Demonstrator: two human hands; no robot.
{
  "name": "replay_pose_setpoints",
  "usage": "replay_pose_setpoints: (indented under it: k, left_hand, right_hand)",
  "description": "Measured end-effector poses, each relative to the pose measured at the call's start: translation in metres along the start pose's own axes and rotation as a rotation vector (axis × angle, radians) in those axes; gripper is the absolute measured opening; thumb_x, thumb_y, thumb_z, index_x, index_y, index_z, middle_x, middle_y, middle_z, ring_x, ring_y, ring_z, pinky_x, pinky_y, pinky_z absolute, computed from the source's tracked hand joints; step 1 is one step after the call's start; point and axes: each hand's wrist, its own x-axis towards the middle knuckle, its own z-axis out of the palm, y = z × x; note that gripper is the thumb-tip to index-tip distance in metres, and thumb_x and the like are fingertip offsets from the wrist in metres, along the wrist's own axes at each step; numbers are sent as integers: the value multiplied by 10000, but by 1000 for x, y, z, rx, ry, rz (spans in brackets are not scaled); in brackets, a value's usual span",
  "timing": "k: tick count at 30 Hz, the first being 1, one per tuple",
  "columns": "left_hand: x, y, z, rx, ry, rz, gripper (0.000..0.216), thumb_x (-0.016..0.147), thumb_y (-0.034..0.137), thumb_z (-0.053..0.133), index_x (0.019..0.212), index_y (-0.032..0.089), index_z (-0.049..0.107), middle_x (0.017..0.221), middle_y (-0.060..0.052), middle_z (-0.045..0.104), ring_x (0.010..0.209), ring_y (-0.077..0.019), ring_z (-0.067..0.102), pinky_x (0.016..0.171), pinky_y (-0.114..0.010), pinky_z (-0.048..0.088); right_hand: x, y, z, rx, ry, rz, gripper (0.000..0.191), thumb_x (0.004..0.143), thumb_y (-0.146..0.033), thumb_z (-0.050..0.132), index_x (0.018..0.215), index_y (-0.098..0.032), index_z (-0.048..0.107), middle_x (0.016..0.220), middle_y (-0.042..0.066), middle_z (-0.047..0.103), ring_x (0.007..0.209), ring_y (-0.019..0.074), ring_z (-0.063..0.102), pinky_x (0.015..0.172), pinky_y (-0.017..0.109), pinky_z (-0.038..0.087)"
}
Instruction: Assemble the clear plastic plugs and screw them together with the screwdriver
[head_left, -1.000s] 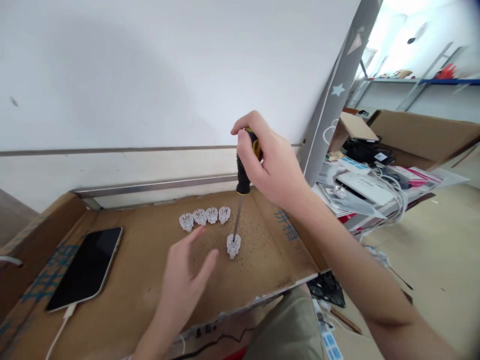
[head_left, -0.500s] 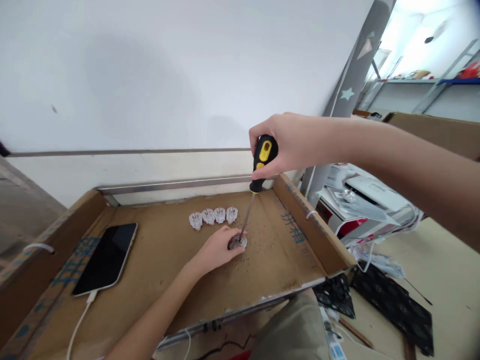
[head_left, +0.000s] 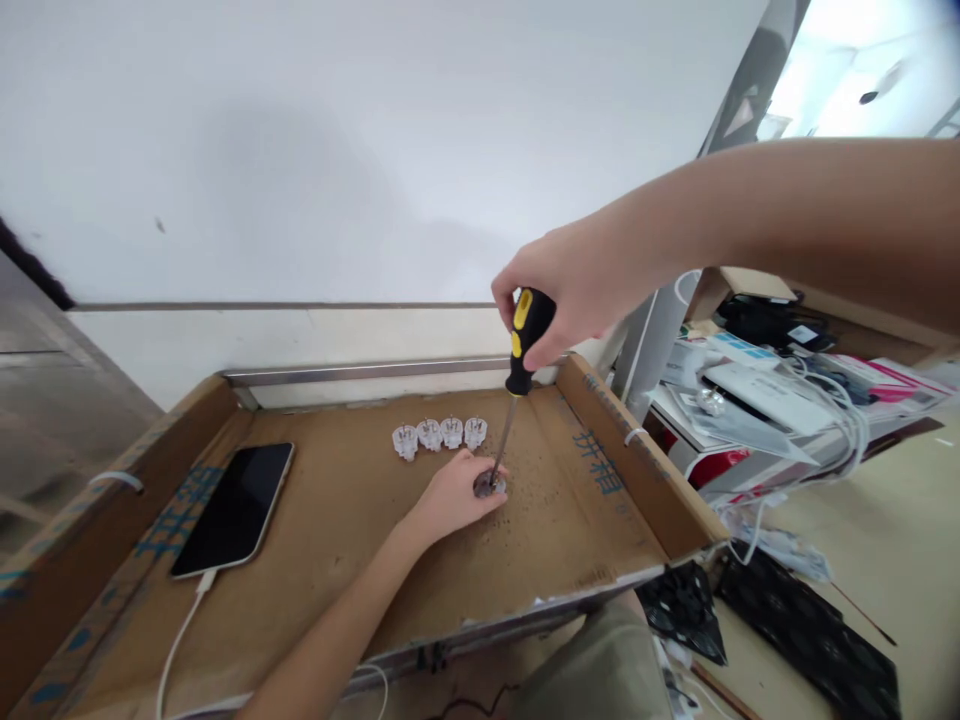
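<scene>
My right hand grips the black and yellow handle of a screwdriver, held steeply with its shaft pointing down. The tip meets a small clear plug on the cardboard. My left hand pinches that plug between thumb and fingers, hiding part of it. Just behind stands a row of several clear plugs with their metal pins up. Small dark specks lie scattered on the cardboard around the held plug.
The cardboard tray has raised side walls. On its left lies a phone with a white cable attached. A white wall rises behind. To the right, a cluttered stand holds papers and cables; black plastic lies on the floor.
The view has shifted, so the tray appears a little further right. My right forearm is raised and my wrist and the screwdriver handle have turned. My left hand still holds the plug.
</scene>
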Motion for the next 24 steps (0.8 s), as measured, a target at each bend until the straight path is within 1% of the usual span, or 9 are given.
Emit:
replay_pose_setpoints:
  k: [4,7,9,12,14,17,21,22,24]
  left_hand:
    - [10,5,2,75,-37,48,126,715,225,621,827,222,679,756,-18,605,848,-209,541,770,-288,439]
    - [8,2,4,8,7,2,164,736,266,628,887,226,679,818,-25,602,858,-199,550,776,-281,451]
    - [4,-2,5,-26,36,-30,220,754,337,627,945,236,668,829,-23,604,867,-200,548,770,-286,452]
    - [-1,-8,3,-42,33,-60,218,773,373,599,933,243,671,788,-11,611,827,-192,544,732,-282,439]
    - [-2,-10,1,-62,30,-64,204,783,360,585,919,238,676,784,-6,625,807,-184,541,716,-273,430]
    - [-1,-11,0,-66,27,-60,207,789,348,584,931,232,678,810,-5,654,815,-189,538,724,-278,424]
    - [-2,-10,1,-55,27,-49,177,796,336,585,905,230,675,900,3,679,842,-190,536,756,-288,420]
    - [-2,-10,1,-52,30,-44,171,797,332,584,901,231,673,919,6,680,850,-189,536,762,-287,419]
    - [-2,-10,1,-45,32,-38,162,797,325,586,902,236,670,926,10,679,861,-187,539,765,-284,419]
  right_hand:
    - [-7,-8,-1,-78,-66,118,633,577,-745,584,978,-260,646,634,-6,619,409,126,523,506,334,393]
    - [-4,-11,-1,-112,-70,122,622,568,-751,582,937,-257,670,599,-15,596,449,121,541,532,324,398]
    - [2,-9,-1,-92,-60,100,604,534,-729,632,893,-246,682,582,-14,588,476,128,554,535,313,402]
    - [9,-5,0,-38,-58,54,515,531,-634,708,855,-234,688,575,-20,584,482,122,555,526,288,407]
    - [11,-6,1,-51,-43,39,496,542,-607,710,864,-230,692,599,-30,587,484,97,550,543,271,405]
    - [9,-12,-1,-113,2,68,533,545,-643,669,875,-226,695,653,-31,601,510,88,556,574,279,400]
    - [9,-20,-6,-124,-15,96,413,597,-608,667,724,-215,683,562,-10,573,530,117,557,552,293,393]
    - [10,-21,-6,-95,26,55,373,618,-586,667,675,-217,667,536,-9,558,540,113,555,553,286,394]
    - [16,-21,-1,28,242,-74,342,669,-564,642,639,-223,634,529,-10,542,594,100,563,579,265,405]
